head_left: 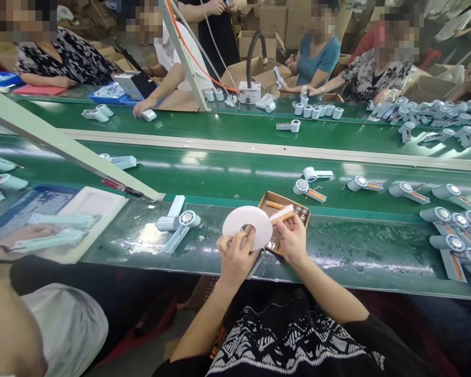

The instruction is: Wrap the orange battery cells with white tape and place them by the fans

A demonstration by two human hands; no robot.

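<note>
My left hand (pixel 236 255) grips a wide white roll of tape (pixel 241 215), its fingers hooked into the centre hole. Just right of the roll, my right hand (pixel 293 240) pinches an orange battery (pixel 283 215) with a white strip along its upper side. Beneath both hands sits a small cardboard box (pixel 306 201) holding more orange and round parts; the hands partly cover it. On the bench to the left lie two pale blue handheld fan bodies (pixel 187 219), one across the other.
Beyond the bench, a green conveyor belt (pixel 220 178) carries several fan bodies (pixel 359 183). More are clustered at the right (pixel 445 242). A slanted metal bar (pixel 82 152) crosses the left side. A co-worker's hand (pixel 31 234) is by a white tray (pixel 102 209). People work across the belts.
</note>
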